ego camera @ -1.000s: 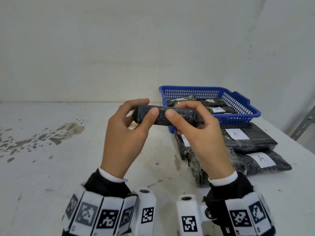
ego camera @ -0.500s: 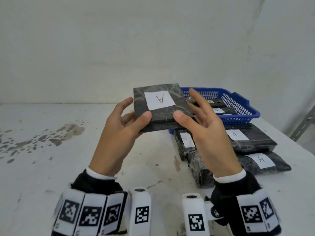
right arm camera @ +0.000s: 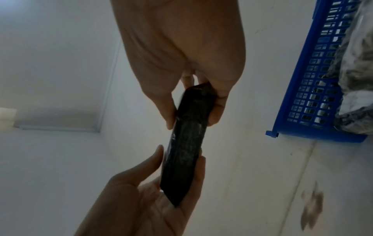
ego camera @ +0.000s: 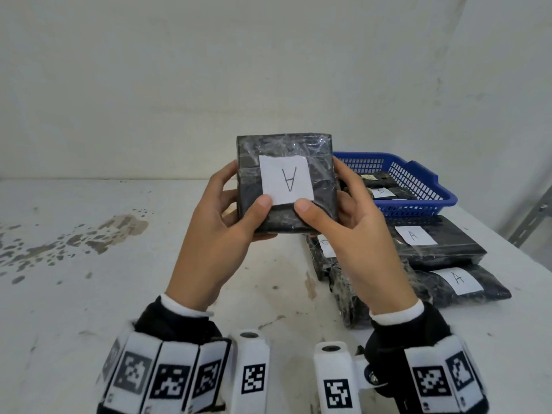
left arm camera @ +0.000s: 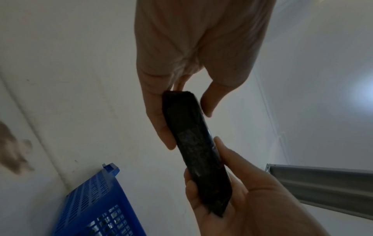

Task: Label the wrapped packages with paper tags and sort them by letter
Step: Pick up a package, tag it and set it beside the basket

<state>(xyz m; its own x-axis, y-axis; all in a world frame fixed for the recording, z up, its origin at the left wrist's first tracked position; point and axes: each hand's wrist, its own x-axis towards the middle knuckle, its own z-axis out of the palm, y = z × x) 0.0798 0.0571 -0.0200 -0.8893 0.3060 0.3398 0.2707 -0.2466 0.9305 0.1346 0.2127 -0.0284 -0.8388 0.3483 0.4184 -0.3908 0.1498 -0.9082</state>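
Above the stained white table [ego camera: 89, 294], between both hands, a wrapped black package [ego camera: 286, 183] raised upright, its paper tag [ego camera: 286, 179] marked A facing the head camera upside down; left hand [ego camera: 221, 234] and right hand [ego camera: 355, 234] each clasping a side, thumbs on the front; tagging of this one apparently done, sorting not yet; two A-tagged packages [ego camera: 430, 243] stacked at right, probable destination; two more in front, one tag unreadable; blue basket [ego camera: 418, 180] holding at least two tagged packages, exact count hidden.

head view down over the table [ego camera: 89, 294]; both wrist views upward, close, sharing one package [ego camera: 286, 186].
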